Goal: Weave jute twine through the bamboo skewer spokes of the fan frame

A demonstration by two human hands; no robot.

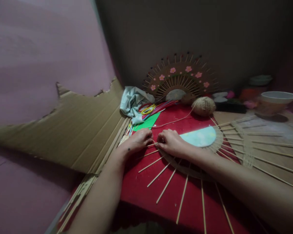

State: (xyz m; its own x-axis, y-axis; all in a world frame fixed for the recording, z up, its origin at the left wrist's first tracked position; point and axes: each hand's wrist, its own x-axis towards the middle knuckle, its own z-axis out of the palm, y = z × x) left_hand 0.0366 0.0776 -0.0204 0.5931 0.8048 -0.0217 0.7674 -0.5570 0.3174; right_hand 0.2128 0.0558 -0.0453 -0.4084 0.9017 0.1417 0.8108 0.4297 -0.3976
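Note:
A half-round fan of thin wooden sticks (184, 199) lies on the red table, its sticks spread outward from a light blue half-disc (200, 136). Woven twine (247, 152) forms a band across the sticks. At the fan's left end my left hand (143, 138) pinches the twine beside a stick. My right hand (169, 141) is closed at the same spot, fingers curled on the woven edge; its fingertips are partly hidden. From there a strand of twine (177, 121) runs back to a twine ball (203, 106).
Against the back wall stands a finished-looking fan with pink flowers (188, 69). A crumpled pale cloth (134, 100), green paper (148, 123) and colored cords (148, 110) lie at the back left. Torn cardboard (88, 123) leans along the left wall. A plastic tub (274, 102) stands right.

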